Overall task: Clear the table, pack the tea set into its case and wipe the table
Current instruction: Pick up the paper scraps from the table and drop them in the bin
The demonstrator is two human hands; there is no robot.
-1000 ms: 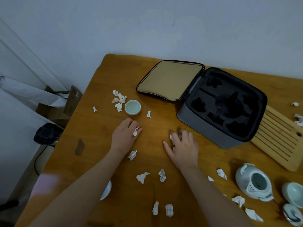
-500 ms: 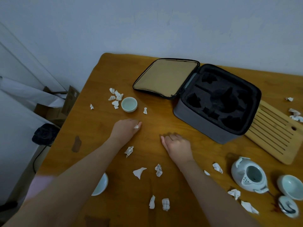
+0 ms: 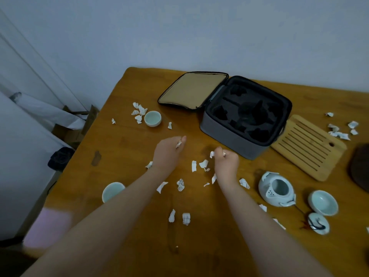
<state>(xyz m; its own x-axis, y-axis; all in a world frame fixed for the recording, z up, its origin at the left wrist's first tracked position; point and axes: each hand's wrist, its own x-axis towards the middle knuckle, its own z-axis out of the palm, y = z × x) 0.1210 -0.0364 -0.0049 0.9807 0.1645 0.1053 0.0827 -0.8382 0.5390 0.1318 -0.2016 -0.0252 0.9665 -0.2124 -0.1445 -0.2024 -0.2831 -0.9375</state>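
My left hand is at the middle of the wooden table, fingers curled round a white paper scrap. To its right, my right hand grips paper scraps, some sticking out at the fingertips. Several more scraps lie scattered around both hands. The grey tea-set case stands open behind my right hand, its black foam insert holding nothing. A pale teacup sits at the far left, another teacup by my left forearm. The teapot, a bowl and a lid sit at the right.
A slatted bamboo tray lies right of the case, with more paper scraps beyond it. A dark round object sits at the right edge. The table's left edge drops to the floor, where a box and black item stand.
Both hands have closed from flat on the table into fists round paper scraps and lifted slightly. A few loose scraps now lie left of my right hand.
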